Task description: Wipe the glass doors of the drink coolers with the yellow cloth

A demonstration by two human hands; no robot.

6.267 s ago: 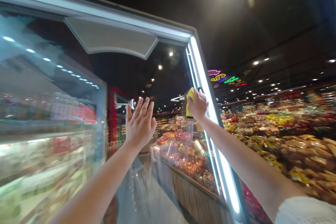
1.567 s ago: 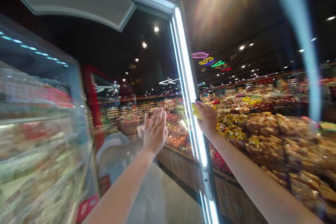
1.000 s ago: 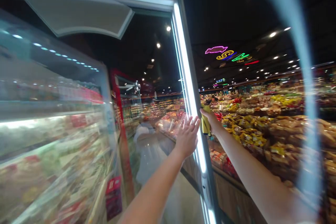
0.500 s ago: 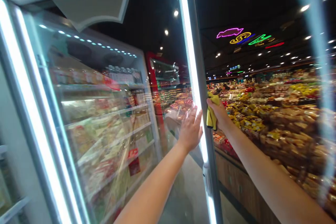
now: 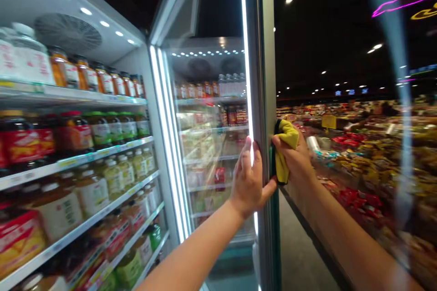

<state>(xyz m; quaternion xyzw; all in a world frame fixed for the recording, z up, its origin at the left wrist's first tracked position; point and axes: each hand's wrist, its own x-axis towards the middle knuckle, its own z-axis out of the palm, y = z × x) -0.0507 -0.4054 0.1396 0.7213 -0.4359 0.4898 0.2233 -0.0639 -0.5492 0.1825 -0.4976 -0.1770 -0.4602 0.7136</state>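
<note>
A glass fridge door (image 5: 268, 77) with a bright light strip along its edge stands swung outward in front of me. My left hand (image 5: 248, 177) lies against the inner side of that edge, fingers stretched up and thumb reaching toward the outer side. On the outer side, my right hand (image 5: 297, 154) grips a yellow cloth (image 5: 288, 138) with a dark border and holds it at the door frame. Part of the cloth is hidden inside the fingers.
To the left, fridge shelves (image 5: 85, 95) carry rows of bottled drinks. Heaps of packaged goods (image 5: 368, 159) line the right side, beyond a strip of floor (image 5: 300, 236). The door glass (image 5: 205, 154) mirrors more shelves.
My view has turned left, bringing the bottle shelves into sight as the door stands wider from the fridge. Both hands stay at the door edge, and the cloth remains in my right hand.
</note>
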